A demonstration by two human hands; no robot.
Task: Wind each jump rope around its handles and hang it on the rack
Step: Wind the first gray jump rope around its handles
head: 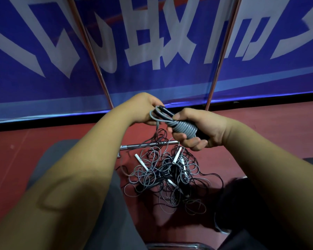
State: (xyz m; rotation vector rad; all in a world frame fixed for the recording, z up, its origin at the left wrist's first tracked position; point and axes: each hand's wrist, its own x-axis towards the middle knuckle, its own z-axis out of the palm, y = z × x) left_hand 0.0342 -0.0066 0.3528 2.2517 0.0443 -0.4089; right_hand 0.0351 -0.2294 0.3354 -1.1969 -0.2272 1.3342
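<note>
jump rope (183,127), thin grey cord coiled on black handles, right hand (197,130) gripping coil, left hand (145,109) pinching cord

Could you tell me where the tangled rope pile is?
Head view, centre: the rope pile lies on the red floor, beside the metal bar.

Both hands (145,109) (197,129) grip a half-wound grey jump rope (183,128) above a tangled pile (168,177).

A blue banner (52,78) with large white characters stands behind the dark red floor (260,127).
</note>
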